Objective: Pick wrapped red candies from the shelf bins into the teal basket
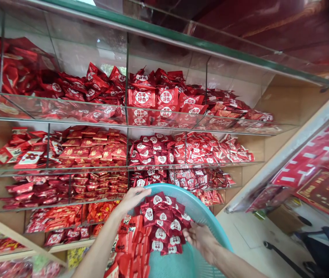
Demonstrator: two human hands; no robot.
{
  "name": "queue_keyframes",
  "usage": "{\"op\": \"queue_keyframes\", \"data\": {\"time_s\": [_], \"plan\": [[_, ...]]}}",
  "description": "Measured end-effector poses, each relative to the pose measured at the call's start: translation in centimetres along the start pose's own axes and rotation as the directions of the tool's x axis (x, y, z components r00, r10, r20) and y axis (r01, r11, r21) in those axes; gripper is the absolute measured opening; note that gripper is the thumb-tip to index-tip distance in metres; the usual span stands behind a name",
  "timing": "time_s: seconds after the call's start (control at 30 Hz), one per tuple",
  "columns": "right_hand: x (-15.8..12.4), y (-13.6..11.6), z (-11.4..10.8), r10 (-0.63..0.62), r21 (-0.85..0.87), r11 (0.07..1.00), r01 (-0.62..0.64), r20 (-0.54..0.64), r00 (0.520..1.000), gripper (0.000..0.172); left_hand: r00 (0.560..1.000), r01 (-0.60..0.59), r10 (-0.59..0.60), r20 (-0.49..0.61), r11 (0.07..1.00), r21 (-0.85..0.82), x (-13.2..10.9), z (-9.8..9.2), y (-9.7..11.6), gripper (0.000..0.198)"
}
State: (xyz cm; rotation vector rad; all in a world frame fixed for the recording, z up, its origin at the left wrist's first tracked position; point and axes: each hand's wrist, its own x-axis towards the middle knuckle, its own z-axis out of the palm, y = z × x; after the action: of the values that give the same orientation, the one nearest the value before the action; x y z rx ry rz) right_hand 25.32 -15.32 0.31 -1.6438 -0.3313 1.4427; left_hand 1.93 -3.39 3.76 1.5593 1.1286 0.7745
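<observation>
My left hand [133,197] is closed over the far left rim of a round turquoise plastic basket [219,227]. Inside the basket lies a pile of small dark red candy packets [163,217] with white round labels. Brighter red packets [132,245] with dark lettering are heaped on the basket's left side. At the right edge of the dark red pile, my right hand [201,236] has its fingers curled against the packets; whatever is between the fingertips is hidden.
Glass-fronted shelves [128,168] rise ahead, divided into compartments of red packets [94,148]. Wooden bins [16,253] stand low on the left. A cardboard box [286,220] and a black chair [326,247] are on the tiled floor [248,235] to the right, below hanging red goods.
</observation>
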Motion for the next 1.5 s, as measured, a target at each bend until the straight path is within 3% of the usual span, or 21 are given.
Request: {"op": "queue_keyframes", "data": {"time_s": [0.27, 0.47, 0.53, 0.6, 0.63, 0.67, 0.73, 0.8, 0.83, 0.87, 0.97, 1.07, 1.3, 1.5], "plan": [[1.4, -0.8, 0.5, -0.023, -0.07, 0.997, 0.029, 0.076, 0.997, 0.026, 1.0, -0.016, 0.015, 0.019, 0.999, 0.034, 0.1, -0.2, -0.5, 0.045], [0.0, -1.8, -0.8, 0.088, -0.35, 0.936, -0.029, 0.156, 0.984, 0.045, 1.0, -0.02, 0.02, 0.014, 0.998, 0.064, 0.3, -0.2, -0.9, 0.047], [-0.7, -2.9, -1.3, 0.043, -0.459, 0.888, 0.04, 0.169, 0.985, 0.047, 1.0, -0.019, 0.018, 0.012, 0.998, 0.063, 0.4, -0.2, -0.9, 0.047], [-1.3, -4.8, -1.3, -0.111, -0.604, 0.762, 0.233, 0.233, 0.966, 0.044, 1.0, -0.02, 0.019, 0.013, 0.998, 0.06, 0.3, -0.2, -0.9, 0.047], [-1.5, -6.1, -1.1, -0.225, -0.665, 0.651, 0.367, 0.292, 0.929, 0.041, 1.0, -0.02, 0.019, 0.013, 0.998, 0.058, 0.3, -0.2, -0.8, 0.047], [-1.8, -7.7, -0.6, -0.357, -0.695, 0.502, 0.514, 0.375, 0.856, 0.037, 1.0, -0.019, 0.018, 0.014, 0.998, 0.057, 0.3, -0.2, -0.8, 0.047], [-2.2, -11.5, 0.8, -0.572, -0.675, 0.169, 0.718, 0.526, 0.629, 0.03, 1.0, -0.018, 0.017, 0.011, 0.998, 0.059, 0.2, -0.2, -0.8, 0.047], [-2.6, -15.3, 2.9, -0.666, -0.66, -0.164, 0.733, 0.622, 0.411, 0.026, 1.0, -0.019, 0.019, 0.009, 0.998, 0.058, 0.2, -0.1, -0.8, 0.047], [-2.8, -17.0, 4.1, -0.674, -0.67, -0.303, 0.677, 0.653, 0.345, 0.026, 1.0, -0.022, 0.021, 0.01, 0.998, 0.054, 0.2, -0.1, -0.8, 0.047], [-2.8, -18.5, 5.4, -0.659, -0.69, -0.418, 0.591, 0.678, 0.326, 0.026, 1.0, -0.025, 0.025, 0.011, 0.999, 0.048, 0.2, -0.1, -0.8, 0.047], [-2.5, -21.4, 8.8, -0.565, -0.654, -0.673, 0.346, 0.756, 0.33, 0.032, 0.999, -0.033, 0.033, 0.012, 0.999, 0.031, 0.1, -0.1, -0.7, 0.047], [-1.6, -22.5, 10.9, -0.455, -0.538, -0.814, 0.221, 0.826, 0.332, 0.029, 0.999, -0.041, 0.04, 0.015, 0.998, 0.042, 0.0, -0.1, -0.6, 0.047], [0.0, -23.6, 11.1, -0.385, -0.47, -0.864, 0.183, 0.85, 0.36, 0.022, 0.999, -0.048, 0.049, -0.004, 0.998, 0.043, 0.1, -0.1, -0.9, 0.046], [-0.9, -24.0, 10.3, -0.386, -0.464, -0.869, 0.174, 0.853, 0.351, 0.023, 0.999, -0.039, 0.039, -0.005, 0.998, 0.049, 0.5, -0.1, -1.7, 0.045]]}}
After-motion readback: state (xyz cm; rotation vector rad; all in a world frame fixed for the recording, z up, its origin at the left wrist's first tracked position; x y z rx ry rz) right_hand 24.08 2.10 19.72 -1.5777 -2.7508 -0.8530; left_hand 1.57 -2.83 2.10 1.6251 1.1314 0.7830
